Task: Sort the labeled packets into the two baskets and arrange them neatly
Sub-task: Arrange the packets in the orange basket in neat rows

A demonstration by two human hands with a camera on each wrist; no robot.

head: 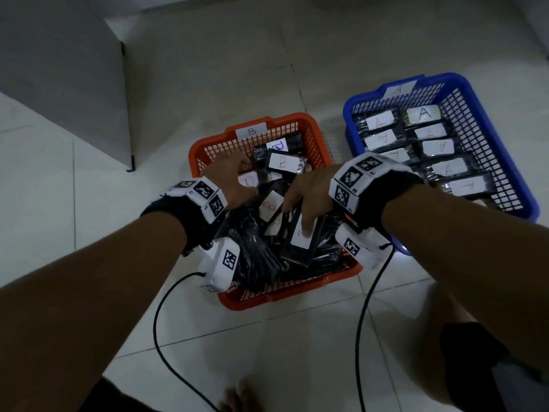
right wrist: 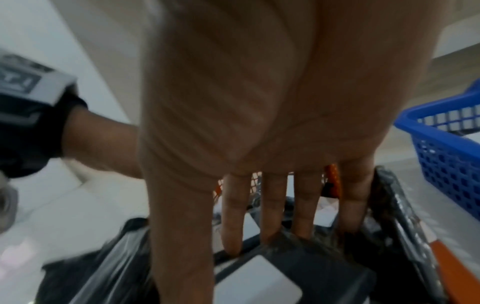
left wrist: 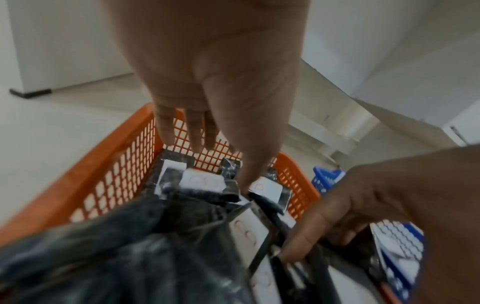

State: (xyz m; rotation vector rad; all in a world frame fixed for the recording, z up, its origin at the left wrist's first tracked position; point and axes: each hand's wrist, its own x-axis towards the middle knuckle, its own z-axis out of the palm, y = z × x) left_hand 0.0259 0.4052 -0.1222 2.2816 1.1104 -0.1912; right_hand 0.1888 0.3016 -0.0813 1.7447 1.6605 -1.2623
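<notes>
Head view shows me most of the sorting is done: the blue basket (head: 505,120), tagged A, holds its A packets (head: 439,147) in two tidy rows, labels up. The orange basket (head: 208,150), tagged B, still needs work. Its B packets (head: 283,162) lie in a loose heap, tilted and overlapping, some with labels hidden. No packets lie on the floor (head: 208,69) that I can see, so I judge that what is left is straightening this B pile.

Both my hands are down inside the orange basket. My left hand (head: 231,176) reaches toward the far left side, fingers extended and relaxed, thumb tip touching down between two labelled packets; it grasps nothing that I can see. My right hand (head: 309,197) lies spread over the middle of the heap, fingers straight and pressing flat on a dark packet (right wrist: 298,273) with a white label, not curled round it. Both forearms angle in from the near side.
</notes>
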